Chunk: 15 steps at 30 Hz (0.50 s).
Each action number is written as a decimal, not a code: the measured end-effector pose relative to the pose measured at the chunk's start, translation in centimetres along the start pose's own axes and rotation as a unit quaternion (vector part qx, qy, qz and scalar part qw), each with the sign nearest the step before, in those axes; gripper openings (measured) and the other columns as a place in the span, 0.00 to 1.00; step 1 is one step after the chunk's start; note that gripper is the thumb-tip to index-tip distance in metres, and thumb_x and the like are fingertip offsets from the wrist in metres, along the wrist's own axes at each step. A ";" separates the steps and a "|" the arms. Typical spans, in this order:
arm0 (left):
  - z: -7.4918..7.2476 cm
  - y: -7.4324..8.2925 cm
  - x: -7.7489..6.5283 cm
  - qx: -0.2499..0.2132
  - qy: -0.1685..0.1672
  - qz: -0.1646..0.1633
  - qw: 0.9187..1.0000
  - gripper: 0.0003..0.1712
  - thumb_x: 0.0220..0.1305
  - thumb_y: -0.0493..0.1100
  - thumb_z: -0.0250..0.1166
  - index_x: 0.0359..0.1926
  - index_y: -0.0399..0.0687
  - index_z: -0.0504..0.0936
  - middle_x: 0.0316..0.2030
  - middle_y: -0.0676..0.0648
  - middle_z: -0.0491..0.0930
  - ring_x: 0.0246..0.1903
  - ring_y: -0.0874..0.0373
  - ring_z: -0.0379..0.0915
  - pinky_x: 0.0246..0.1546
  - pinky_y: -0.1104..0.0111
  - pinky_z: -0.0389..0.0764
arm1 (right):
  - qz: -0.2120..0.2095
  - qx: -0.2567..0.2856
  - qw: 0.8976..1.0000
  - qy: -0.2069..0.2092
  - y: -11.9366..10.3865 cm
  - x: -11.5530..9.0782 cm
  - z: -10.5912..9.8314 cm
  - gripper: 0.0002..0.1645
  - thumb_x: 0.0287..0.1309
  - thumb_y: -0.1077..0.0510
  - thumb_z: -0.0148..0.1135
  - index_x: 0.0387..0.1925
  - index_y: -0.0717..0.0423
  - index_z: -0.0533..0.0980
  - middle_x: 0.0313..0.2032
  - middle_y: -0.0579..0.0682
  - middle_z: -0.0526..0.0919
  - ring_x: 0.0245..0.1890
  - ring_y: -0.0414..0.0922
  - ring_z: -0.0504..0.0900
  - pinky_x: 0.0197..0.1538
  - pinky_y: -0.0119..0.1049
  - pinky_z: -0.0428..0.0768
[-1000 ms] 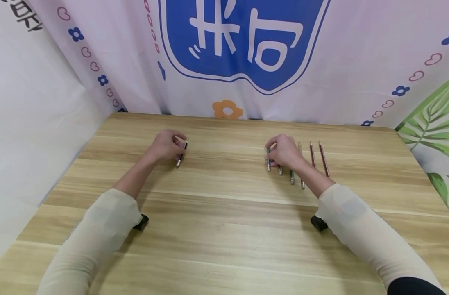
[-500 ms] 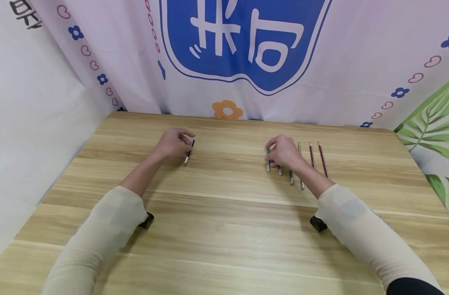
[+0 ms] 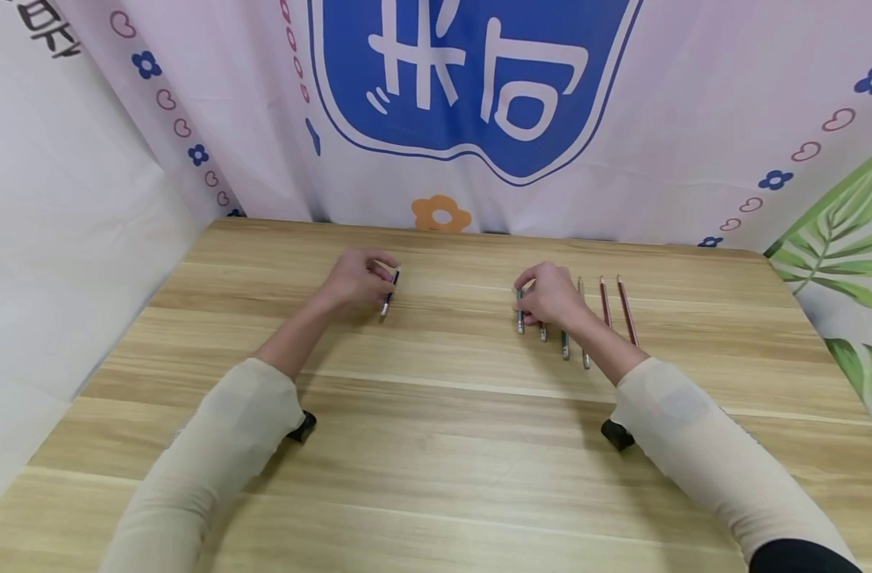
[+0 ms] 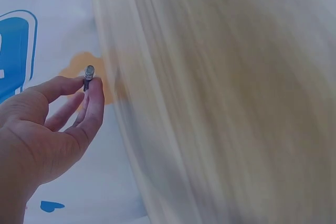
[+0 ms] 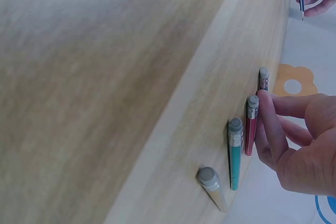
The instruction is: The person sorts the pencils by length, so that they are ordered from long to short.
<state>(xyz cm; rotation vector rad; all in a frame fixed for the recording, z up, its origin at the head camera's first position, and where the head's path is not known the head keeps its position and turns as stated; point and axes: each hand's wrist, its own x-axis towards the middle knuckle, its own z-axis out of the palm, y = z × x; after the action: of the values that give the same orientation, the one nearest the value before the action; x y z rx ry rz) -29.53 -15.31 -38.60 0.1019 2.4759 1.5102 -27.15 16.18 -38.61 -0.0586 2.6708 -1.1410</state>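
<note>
In the head view my left hand [image 3: 360,277] pinches a dark pencil [image 3: 391,293] between thumb and fingers, its eraser end pointing toward me. The left wrist view shows the silvery ferrule and eraser of this pencil [image 4: 88,74] at the fingertips. To the right, my right hand [image 3: 548,293] pinches the leftmost pencil [image 3: 520,321] of a row on the table; the fingers hide part of it. Beside that hand lie a red pencil [image 5: 251,129], a green pencil [image 5: 234,158] and a tan pencil [image 5: 212,188], seen in the right wrist view.
Two dark red pencils [image 3: 628,312] lie at the right end of the row, partly behind the right forearm. The wooden table [image 3: 436,446] meets a printed curtain [image 3: 379,183] at its back edge. A black wrist device [image 3: 617,434] shows under the right sleeve.
My left hand has moved right with the dark pencil, drawing closer to the row. My right hand has stayed in place on the leftmost pencil.
</note>
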 end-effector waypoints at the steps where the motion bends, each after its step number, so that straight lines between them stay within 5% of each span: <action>1: 0.2 0.1 0.0 -0.004 0.000 0.000 1.000 0.24 0.62 0.22 0.65 0.60 0.26 0.77 0.38 0.37 0.79 0.25 0.59 0.78 0.29 0.73 0.88 | -0.001 0.000 1.000 -0.001 0.0 0.0 0.0 0.20 0.60 0.71 0.70 0.55 0.69 0.80 0.37 0.62 0.85 0.20 0.42 0.85 0.29 0.34 0.90; 15: 1.9 1.0 0.3 -0.027 -0.009 0.010 1.000 0.23 0.61 0.21 0.67 0.58 0.24 0.78 0.38 0.37 0.79 0.27 0.58 0.79 0.31 0.70 0.90 | -0.001 -0.003 1.000 0.000 0.1 0.1 0.0 0.20 0.61 0.71 0.69 0.55 0.68 0.80 0.38 0.62 0.85 0.21 0.41 0.85 0.29 0.32 0.90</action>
<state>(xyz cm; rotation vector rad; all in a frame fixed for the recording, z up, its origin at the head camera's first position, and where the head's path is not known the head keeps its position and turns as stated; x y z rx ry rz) -29.45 -13.10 -38.59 0.1300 2.4253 1.5766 -27.24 16.23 -38.69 -0.0621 2.6742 -1.1330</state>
